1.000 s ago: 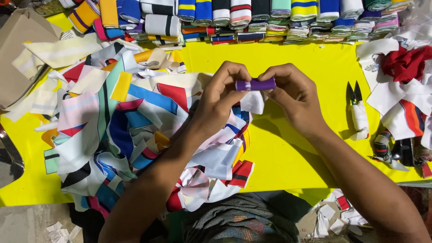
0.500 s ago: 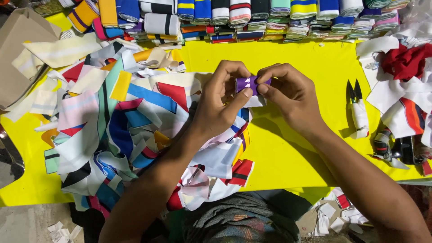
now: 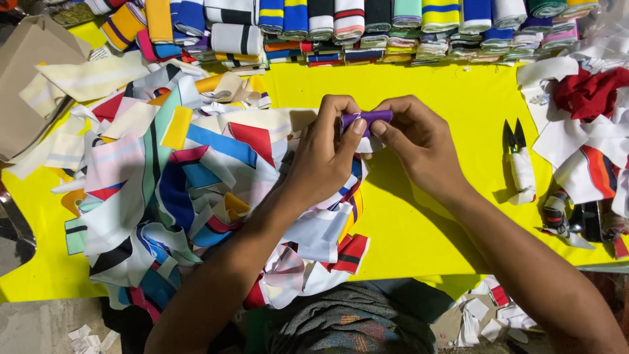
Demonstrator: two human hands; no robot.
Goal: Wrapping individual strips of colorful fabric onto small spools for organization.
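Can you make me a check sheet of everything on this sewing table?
Surface: yellow table, mostly covered.
Job's things: small purple cloth strip, pinched between both hands.
Clutter: heap of striped cloth strips on the left; red and white scraps on the right; thread snips.
Hands: left hand and right hand grip the strip.
Cables: nothing seen.
Surroundings: folded strip stacks along the far edge; cardboard box; floor scraps.
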